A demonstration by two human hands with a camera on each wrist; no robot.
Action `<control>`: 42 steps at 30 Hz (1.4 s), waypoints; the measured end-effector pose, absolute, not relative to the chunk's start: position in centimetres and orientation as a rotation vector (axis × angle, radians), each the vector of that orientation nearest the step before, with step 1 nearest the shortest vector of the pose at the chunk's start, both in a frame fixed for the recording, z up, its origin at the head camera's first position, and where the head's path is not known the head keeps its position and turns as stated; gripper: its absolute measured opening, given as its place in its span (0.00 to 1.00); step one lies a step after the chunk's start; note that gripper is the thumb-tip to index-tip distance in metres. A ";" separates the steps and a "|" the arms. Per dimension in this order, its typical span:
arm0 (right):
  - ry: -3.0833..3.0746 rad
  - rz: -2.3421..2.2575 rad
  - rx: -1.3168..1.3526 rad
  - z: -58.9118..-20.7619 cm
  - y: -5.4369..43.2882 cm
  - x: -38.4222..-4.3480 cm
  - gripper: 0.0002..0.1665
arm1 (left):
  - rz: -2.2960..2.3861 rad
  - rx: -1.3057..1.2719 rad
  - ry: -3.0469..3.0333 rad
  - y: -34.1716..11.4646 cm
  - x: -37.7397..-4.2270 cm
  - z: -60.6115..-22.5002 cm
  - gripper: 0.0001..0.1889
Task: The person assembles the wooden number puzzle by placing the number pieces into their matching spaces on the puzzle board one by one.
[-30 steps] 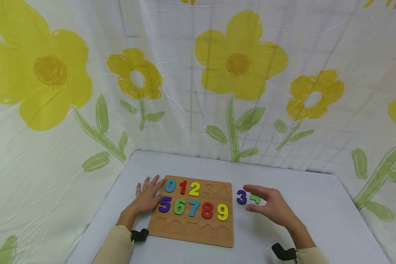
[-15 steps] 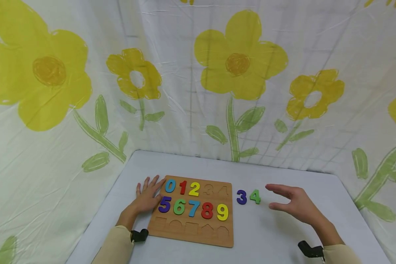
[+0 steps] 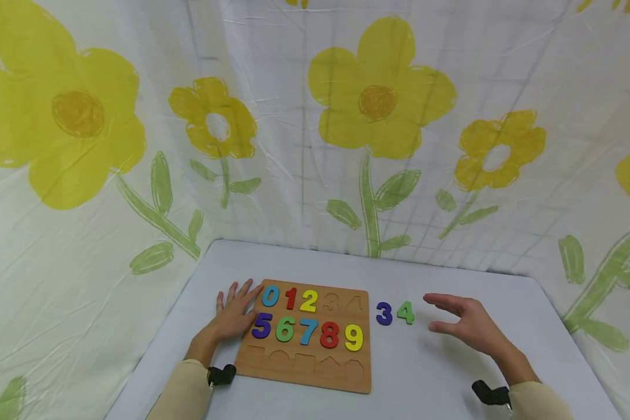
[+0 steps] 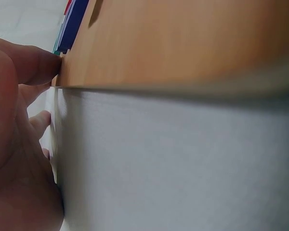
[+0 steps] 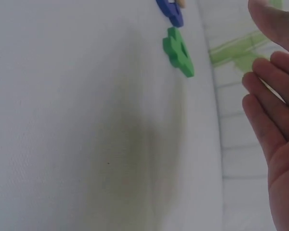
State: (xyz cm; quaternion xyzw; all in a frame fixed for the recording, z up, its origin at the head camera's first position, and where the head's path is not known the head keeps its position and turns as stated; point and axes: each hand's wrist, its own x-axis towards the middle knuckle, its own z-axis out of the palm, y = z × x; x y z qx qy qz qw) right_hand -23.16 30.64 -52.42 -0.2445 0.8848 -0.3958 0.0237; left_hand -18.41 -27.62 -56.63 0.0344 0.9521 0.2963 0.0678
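A wooden number puzzle board [image 3: 304, 376] lies on the white table, with 0, 1, 2 and 5 through 9 seated in it. The 3 and 4 recesses at its top right show bare wood. My left hand [image 3: 233, 315] rests along the board's left edge, thumb and fingertips touching it, fingers spread; the left wrist view shows the thumb [image 4: 36, 65] on the board near the purple 5 [image 4: 73, 24]. Right of the board lie a purple number 3 [image 3: 384, 314] and a green number 4 [image 3: 406, 313]. My right hand [image 3: 472, 324] hovers right of the 4, holding nothing, thumb apart from fingers.
In the board's bottom row are several unfilled shape recesses [image 3: 304, 363]. The white table [image 3: 451, 385] meets a white curtain [image 3: 289, 192] printed with yellow flowers at its back edge. A black wrist camera [image 3: 489, 393] sits on the right wrist.
My right hand has moved right, from over the 4 to beside it, uncovering the green 4. It has stayed nearly still in the last half second. My left hand has not moved.
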 end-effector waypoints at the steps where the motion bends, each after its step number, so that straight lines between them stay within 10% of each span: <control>1: 2.739 -1.215 -0.755 -52.7 30.5 -23.3 0.38 | 0.895 0.104 2.869 -27.6 -18.4 -56.6 0.36; 42: 2.849 -1.057 -0.668 -57.9 27.3 -25.8 0.37 | 0.931 0.137 2.896 -27.6 -18.4 -56.6 0.36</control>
